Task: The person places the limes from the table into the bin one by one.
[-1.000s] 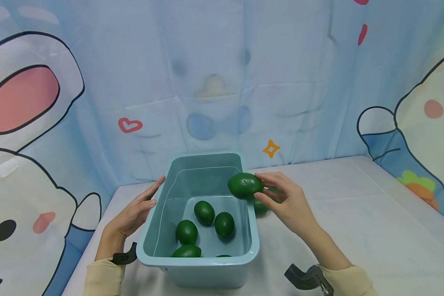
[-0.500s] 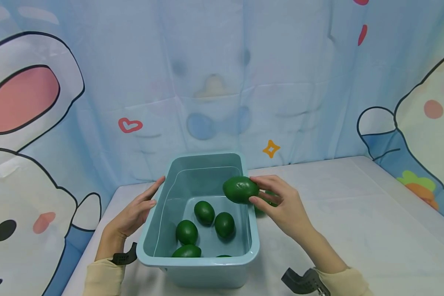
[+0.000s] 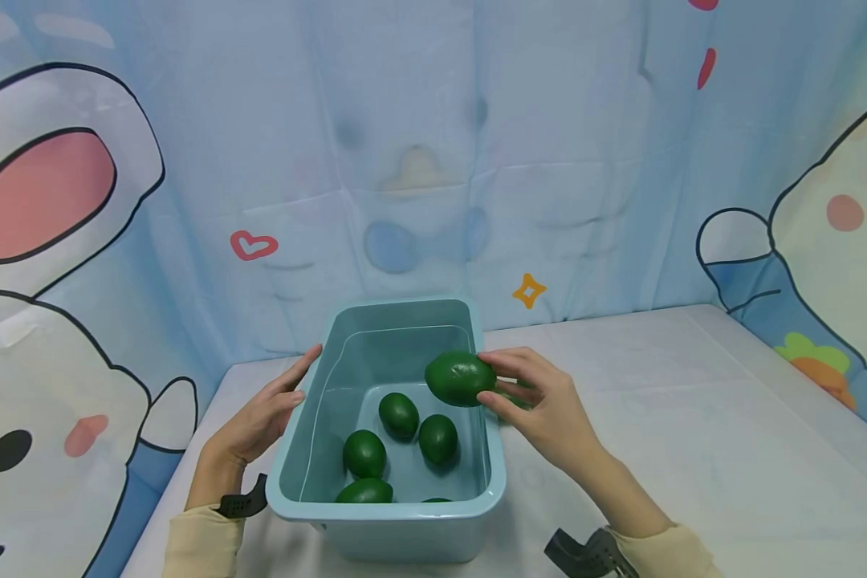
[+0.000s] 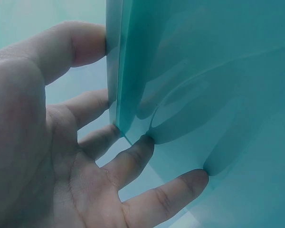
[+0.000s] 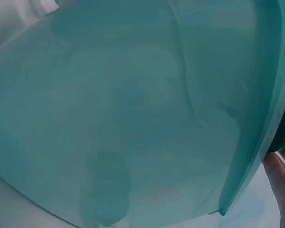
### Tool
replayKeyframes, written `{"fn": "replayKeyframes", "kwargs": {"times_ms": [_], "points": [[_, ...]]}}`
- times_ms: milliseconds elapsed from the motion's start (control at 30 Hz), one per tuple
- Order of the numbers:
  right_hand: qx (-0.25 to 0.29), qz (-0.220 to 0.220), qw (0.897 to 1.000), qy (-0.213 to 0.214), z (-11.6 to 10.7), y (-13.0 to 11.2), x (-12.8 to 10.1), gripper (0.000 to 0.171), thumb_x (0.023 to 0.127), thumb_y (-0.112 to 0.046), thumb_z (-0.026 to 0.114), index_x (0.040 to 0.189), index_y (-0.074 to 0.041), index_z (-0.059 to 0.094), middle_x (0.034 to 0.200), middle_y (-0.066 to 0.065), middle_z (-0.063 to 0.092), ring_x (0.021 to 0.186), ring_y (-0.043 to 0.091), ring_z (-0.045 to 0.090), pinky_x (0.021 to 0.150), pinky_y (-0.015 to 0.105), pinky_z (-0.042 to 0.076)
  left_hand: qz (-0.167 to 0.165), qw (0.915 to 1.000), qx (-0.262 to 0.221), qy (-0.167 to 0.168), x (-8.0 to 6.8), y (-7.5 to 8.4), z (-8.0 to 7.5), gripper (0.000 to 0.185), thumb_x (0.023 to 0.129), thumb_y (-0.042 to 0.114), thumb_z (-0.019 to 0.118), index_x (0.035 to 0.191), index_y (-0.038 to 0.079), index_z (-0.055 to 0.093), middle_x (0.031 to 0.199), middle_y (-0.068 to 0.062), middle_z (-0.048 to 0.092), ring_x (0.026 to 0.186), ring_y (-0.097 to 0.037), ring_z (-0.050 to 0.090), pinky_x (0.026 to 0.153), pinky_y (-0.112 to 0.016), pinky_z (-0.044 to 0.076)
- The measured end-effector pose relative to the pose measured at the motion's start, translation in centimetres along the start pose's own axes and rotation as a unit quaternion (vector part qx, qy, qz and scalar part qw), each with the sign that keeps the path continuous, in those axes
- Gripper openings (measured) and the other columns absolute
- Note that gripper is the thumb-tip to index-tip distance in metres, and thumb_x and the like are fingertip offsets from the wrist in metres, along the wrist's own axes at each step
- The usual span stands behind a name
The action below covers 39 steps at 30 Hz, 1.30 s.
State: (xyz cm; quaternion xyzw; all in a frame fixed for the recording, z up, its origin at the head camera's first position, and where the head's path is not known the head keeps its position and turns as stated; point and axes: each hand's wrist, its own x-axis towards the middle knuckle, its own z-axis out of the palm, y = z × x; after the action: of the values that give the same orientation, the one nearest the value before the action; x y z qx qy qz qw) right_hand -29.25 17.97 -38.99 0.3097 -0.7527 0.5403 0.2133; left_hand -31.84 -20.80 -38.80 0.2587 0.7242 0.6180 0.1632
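A light blue plastic bin (image 3: 397,511) stands on the table, with several glossy dark green avocados (image 3: 399,416) on its floor. My right hand (image 3: 545,409) pinches another avocado (image 3: 460,378) between fingertips and thumb, over the bin's right rim with its far end above the inside. In the right wrist view, the held avocado (image 5: 282,135) is partly hidden behind the bin's rim. My left hand (image 3: 263,417) rests along the outside of the left wall. Its fingers (image 4: 180,190) are spread and touch the bin in the left wrist view.
At least one more avocado (image 3: 514,399) lies on the table right of the bin, mostly hidden behind my right hand. A white cloth (image 3: 694,425) covers the table. A blue curtain with cartoon prints (image 3: 585,160) hangs close behind the bin.
My right hand has moved left and slightly toward me, carrying the avocado further over the bin's rim. The left hand and the bin have stayed still.
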Motion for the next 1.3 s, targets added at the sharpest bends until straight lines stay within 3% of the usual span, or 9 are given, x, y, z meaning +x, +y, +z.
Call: {"fn": "replayKeyframes", "kwargs": {"times_ms": [167, 467, 667, 900, 1067, 1167, 1300], "points": [[-0.005, -0.010, 1.000, -0.005, 0.43, -0.07, -0.18, 0.044, 0.079, -0.008, 0.075, 0.122, -0.011, 0.064, 0.115, 0.002, 0.062, 0.106, 0.002, 0.060, 0.082, 0.026, 0.054, 0.001, 1.0000, -0.006, -0.005, 0.03, -0.02, -0.02, 0.062, 0.101, 0.020, 0.036, 0.154, 0.034, 0.007, 0.161, 0.003, -0.011, 0.147, -0.035, -0.003, 0.106, -0.041, 0.036], [-0.057, -0.066, 0.996, -0.001, 0.71, 0.25, -0.25, 0.025, 0.081, -0.003, 0.072, 0.104, -0.013, 0.072, 0.105, 0.000, 0.067, 0.099, 0.007, 0.063, 0.080, 0.029, 0.056, 0.005, 0.9999, -0.004, -0.010, 0.18, -0.14, -0.12, 0.062, 0.101, 0.021, 0.036, 0.154, 0.034, 0.006, 0.160, 0.004, -0.011, 0.147, -0.034, -0.004, 0.106, -0.043, 0.036], [-0.029, -0.041, 0.999, -0.016, 0.71, 0.49, -0.30, 0.026, 0.084, -0.005, 0.070, 0.110, -0.011, 0.068, 0.105, 0.001, 0.065, 0.099, 0.004, 0.065, 0.083, 0.024, 0.054, 0.008, 0.9998, -0.017, -0.012, 0.23, -0.22, -0.17, 0.062, 0.101, 0.020, 0.036, 0.154, 0.034, 0.006, 0.160, 0.004, -0.011, 0.147, -0.034, 0.001, 0.102, -0.032, 0.042], [-0.030, -0.044, 0.998, -0.017, 0.76, 0.65, -0.33, 0.026, 0.084, -0.006, 0.070, 0.109, -0.012, 0.068, 0.105, 0.003, 0.066, 0.097, 0.018, 0.067, 0.084, 0.024, 0.054, 0.005, 0.9997, -0.021, -0.010, 0.15, -0.24, -0.16, 0.062, 0.101, 0.020, 0.036, 0.154, 0.033, 0.006, 0.160, 0.004, -0.011, 0.147, -0.034, -0.001, 0.101, -0.029, 0.043], [-0.029, -0.052, 0.998, -0.010, 0.84, 0.68, -0.28, 0.026, 0.084, -0.003, 0.070, 0.109, -0.010, 0.068, 0.104, 0.002, 0.066, 0.098, 0.006, 0.065, 0.083, 0.024, 0.054, 0.006, 0.9998, -0.018, -0.010, 0.12, -0.19, -0.14, 0.061, 0.102, 0.019, 0.036, 0.154, 0.033, 0.006, 0.160, 0.003, -0.011, 0.146, -0.035, -0.003, 0.101, -0.029, 0.043], [-0.021, -0.056, 0.998, -0.005, 0.85, 0.70, -0.23, 0.031, 0.083, 0.000, 0.070, 0.113, -0.007, 0.066, 0.104, 0.005, 0.066, 0.098, 0.004, 0.064, 0.083, 0.024, 0.054, 0.006, 0.9998, -0.016, -0.009, 0.10, -0.17, -0.15, 0.061, 0.102, 0.020, 0.036, 0.154, 0.033, 0.007, 0.161, 0.003, -0.011, 0.146, -0.036, -0.002, 0.101, -0.029, 0.043], [-0.032, -0.036, 0.999, 0.004, 0.69, 0.74, -0.26, 0.042, 0.083, 0.000, 0.069, 0.124, -0.007, 0.060, 0.105, 0.007, 0.068, 0.096, 0.013, 0.067, 0.081, 0.023, 0.054, 0.007, 0.9998, -0.016, -0.010, 0.09, -0.17, -0.14, 0.061, 0.102, 0.019, 0.036, 0.154, 0.033, 0.006, 0.161, 0.003, -0.011, 0.146, -0.036, -0.002, 0.101, -0.030, 0.042]]}}
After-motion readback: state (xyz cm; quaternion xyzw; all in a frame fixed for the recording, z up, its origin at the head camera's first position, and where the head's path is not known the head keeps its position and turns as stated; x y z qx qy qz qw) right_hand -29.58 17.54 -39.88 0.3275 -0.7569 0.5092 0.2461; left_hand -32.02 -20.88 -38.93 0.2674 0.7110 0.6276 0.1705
